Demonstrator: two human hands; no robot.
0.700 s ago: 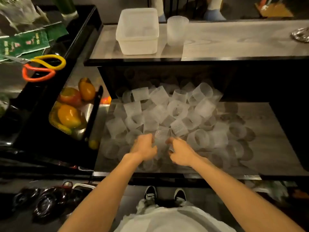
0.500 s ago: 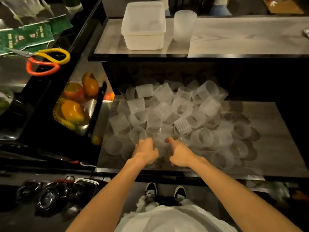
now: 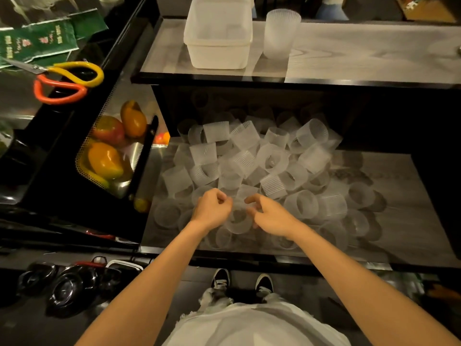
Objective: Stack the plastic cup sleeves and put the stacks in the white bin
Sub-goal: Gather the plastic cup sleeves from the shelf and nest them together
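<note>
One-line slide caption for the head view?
Left hand and right hand hold a cup sleeve at the pile; white bin and stack above.

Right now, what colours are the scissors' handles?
The scissors have one yellow handle and one orange, seen in the head view.

Before me, the cup sleeves (image 3: pixel 273 186) are ribbed, frosted translucent plastic; the worktop (image 3: pixel 399 221) is matt grey woodgrain, the white bin (image 3: pixel 219 56) smooth plastic.
</note>
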